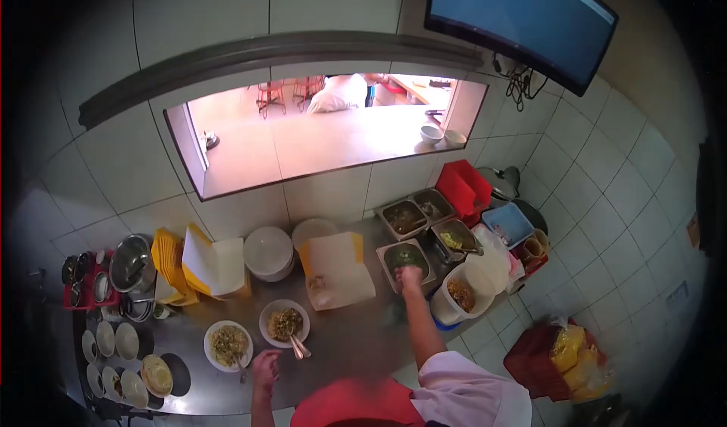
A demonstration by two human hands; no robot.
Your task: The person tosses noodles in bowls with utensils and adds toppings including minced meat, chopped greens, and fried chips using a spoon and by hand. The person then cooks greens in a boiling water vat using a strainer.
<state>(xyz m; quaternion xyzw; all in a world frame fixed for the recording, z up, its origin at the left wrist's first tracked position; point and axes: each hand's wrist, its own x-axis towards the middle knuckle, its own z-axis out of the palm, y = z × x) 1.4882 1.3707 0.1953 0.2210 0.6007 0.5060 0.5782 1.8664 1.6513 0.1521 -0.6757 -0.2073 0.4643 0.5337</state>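
Observation:
My right hand (410, 276) is closed over the near edge of a metal tray of chopped greens (405, 256); whatever it pinches is too small to make out. Near the front of the steel counter, my left hand (266, 368) hangs with its fingers curled, and what they hold, if anything, cannot be made out. Just left of it lies a white plate of food (228, 346) with a utensil on its rim. A second bowl of food (285, 324), with utensils resting at its lower right, sits above and to the right of my left hand.
An open lined yellow box (337, 272) lies beside stacked plates (269, 253). Several small bowls (127, 340) stand at the left. A white tub of brown food (463, 294) is right of my right arm. Beyond the serving hatch (303, 154), a person (341, 92) is partly visible.

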